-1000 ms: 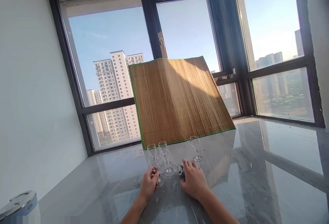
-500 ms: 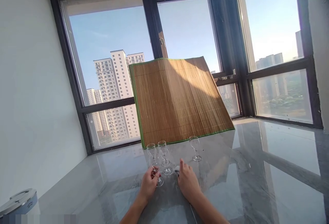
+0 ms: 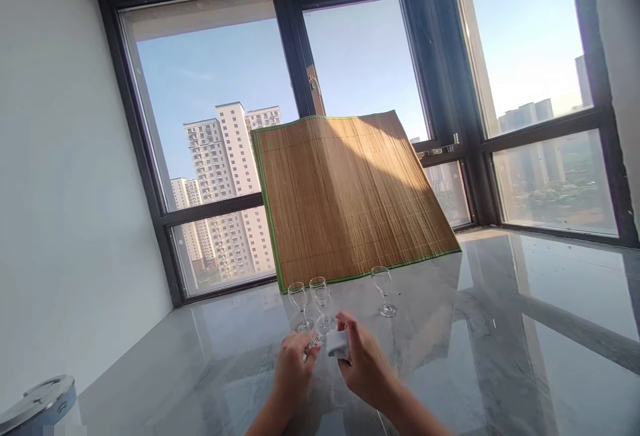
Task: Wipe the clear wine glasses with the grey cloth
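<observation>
My left hand (image 3: 297, 359) is closed around a small clear stemmed glass (image 3: 315, 340), of which only a bit shows at the fingertips. Close by, my right hand (image 3: 364, 356) grips a folded grey-white cloth (image 3: 339, 345) between thumb and fingers. The cloth is just right of the held glass; whether they touch I cannot tell. Beyond my hands, a stemmed glass (image 3: 297, 297) stands upright at the left. Two more glasses, the nearer one (image 3: 323, 300) overlapping the farther one (image 3: 317, 283), stand beside it. Another glass (image 3: 382, 283) is apart at the right.
A bamboo mat (image 3: 350, 196) with green edging leans against the window (image 3: 215, 103) behind the glasses. The glossy grey marble surface (image 3: 480, 356) reflects the light. A lidded container (image 3: 45, 399) stands at the lower left by the white wall (image 3: 65, 189).
My left hand has lifted the held glass, whose foot stood by the surface before. My right hand has turned and moved left, bringing the cloth beside the glass and more into view.
</observation>
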Motion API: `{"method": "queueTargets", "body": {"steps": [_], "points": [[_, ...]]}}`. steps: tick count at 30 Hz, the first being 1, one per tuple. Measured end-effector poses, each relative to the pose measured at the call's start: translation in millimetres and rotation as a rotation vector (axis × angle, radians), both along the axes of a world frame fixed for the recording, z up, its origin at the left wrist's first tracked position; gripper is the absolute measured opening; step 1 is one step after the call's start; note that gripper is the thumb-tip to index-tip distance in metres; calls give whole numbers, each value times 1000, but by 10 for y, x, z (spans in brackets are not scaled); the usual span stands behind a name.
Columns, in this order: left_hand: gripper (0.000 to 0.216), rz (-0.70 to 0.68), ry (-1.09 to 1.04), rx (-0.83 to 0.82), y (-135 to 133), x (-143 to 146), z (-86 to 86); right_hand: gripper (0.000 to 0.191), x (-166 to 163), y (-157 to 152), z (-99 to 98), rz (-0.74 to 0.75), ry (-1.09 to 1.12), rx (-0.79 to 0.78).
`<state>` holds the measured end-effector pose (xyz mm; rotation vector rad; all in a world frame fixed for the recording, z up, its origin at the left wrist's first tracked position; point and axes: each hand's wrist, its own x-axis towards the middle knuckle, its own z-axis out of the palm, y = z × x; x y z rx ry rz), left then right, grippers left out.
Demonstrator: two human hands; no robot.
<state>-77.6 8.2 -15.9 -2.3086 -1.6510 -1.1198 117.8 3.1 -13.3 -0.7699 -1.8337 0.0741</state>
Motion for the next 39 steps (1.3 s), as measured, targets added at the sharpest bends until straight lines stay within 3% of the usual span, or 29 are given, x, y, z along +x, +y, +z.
{"method": "queueTargets", "body": {"steps": [3, 6, 11, 17, 20, 25, 29, 32, 35, 39], "points": [[22, -1, 153, 34, -62, 48, 55, 67, -31, -35, 39, 61, 1, 50], [23, -31, 217, 60, -89, 72, 79, 61, 64, 51, 36, -16, 82, 47], [22, -35, 175, 54, -46, 1, 73, 56, 346, 269, 39, -131, 265, -170], [17, -50, 270, 117, -35, -49, 109, 51, 269, 329, 11, 201, 385, -471], [20, -90, 334, 200, -37, -50, 118, 51, 220, 324, -22, 235, 393, -526], [22, -148, 410, 334, -41, -44, 112, 51, 267, 328, -15, 142, 253, -608], [24, -206, 427, 391, -67, -29, 110, 65, 317, 327, 19, 338, 337, -793], [27, -246, 399, 363, -73, -26, 84, 78, 357, 292, 64, 526, 466, -931], [26, -279, 323, 252, -58, -23, 40, 75, 389, 231, 110, 570, 549, -979], [41, -286, 186, 10, -40, 7, -1, 68, 406, 165, 158, 629, 622, -994]]}}
